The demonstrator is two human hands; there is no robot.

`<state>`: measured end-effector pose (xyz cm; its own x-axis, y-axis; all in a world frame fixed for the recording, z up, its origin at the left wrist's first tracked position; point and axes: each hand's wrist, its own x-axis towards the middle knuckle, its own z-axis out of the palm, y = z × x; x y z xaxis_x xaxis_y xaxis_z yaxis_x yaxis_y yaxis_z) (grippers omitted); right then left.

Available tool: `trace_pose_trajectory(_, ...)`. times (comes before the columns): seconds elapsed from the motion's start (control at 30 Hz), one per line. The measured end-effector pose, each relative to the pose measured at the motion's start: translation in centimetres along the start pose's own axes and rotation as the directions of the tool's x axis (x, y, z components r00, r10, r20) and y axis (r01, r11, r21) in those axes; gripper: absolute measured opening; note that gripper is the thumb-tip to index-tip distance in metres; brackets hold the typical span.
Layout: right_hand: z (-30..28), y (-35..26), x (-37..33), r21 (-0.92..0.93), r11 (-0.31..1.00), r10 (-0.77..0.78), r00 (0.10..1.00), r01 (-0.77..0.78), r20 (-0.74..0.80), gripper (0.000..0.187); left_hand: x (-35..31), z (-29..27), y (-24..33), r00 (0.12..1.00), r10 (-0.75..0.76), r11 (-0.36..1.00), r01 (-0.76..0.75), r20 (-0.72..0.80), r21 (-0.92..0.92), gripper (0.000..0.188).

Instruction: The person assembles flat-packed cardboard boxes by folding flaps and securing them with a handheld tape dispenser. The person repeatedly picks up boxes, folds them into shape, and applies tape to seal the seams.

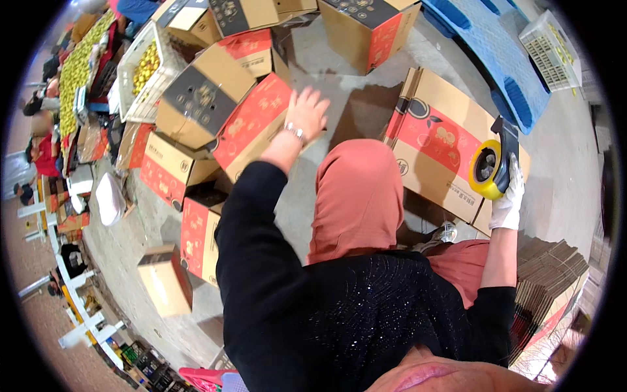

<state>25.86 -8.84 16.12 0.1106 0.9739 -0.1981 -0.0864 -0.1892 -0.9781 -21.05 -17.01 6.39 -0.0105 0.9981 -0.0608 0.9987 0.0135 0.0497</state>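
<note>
My bare left hand [307,115], a bracelet at its wrist, is stretched out with the fingers apart. It is at the edge of a red-and-tan carton [253,124]; I cannot tell whether it touches it. My right hand [508,204], in a white glove, grips a black tape dispenser [505,155] carrying a yellow tape roll [484,168]. Under and beside the dispenser lies a small stack of flattened cartons [439,134], tan with a red printed band, leaning by my knee. A black-and-tan carton [204,95] stands beyond the left hand's box.
More folded-up cartons [166,168] crowd the left and far side, one tall carton [366,32] among them. At far right are a blue pallet [499,49] and a white crate [545,55]. Flattened cardboard [548,281] is piled lower right. A fruit-filled white crate [171,64] stands left.
</note>
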Motion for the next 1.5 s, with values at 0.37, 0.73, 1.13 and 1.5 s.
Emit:
trace_pose_trajectory(0.37,-2.1,2.1,-0.7,0.076,0.997,0.049,0.975,-0.033,-0.216,0.033,1.9,1.3,-12.8,0.744,-0.528,0.791,0.256,0.408,0.556,0.062)
trace_pose_trajectory(0.73,-5.0,0.1,-0.4,0.223,0.973,-0.019,0.990,0.050,-0.138,0.034,-27.0,7.3,-35.0,0.516,-0.691,0.721,0.438,0.506,0.537,0.064)
trace_pose_trajectory(1.13,-12.8,-5.2,-3.2,0.464,0.857,-0.068,0.943,0.223,-0.327,0.033,15.0,-1.6,15.3,0.890,0.145,0.823,0.134,0.432,-0.552,0.054)
trace_pose_trajectory(1.5,-19.3,-8.2,-3.5,0.449,0.838,0.001,0.823,0.309,-0.568,0.034,15.5,-0.5,21.1,0.837,-0.007,0.030,0.547,0.547,-0.837,0.028)
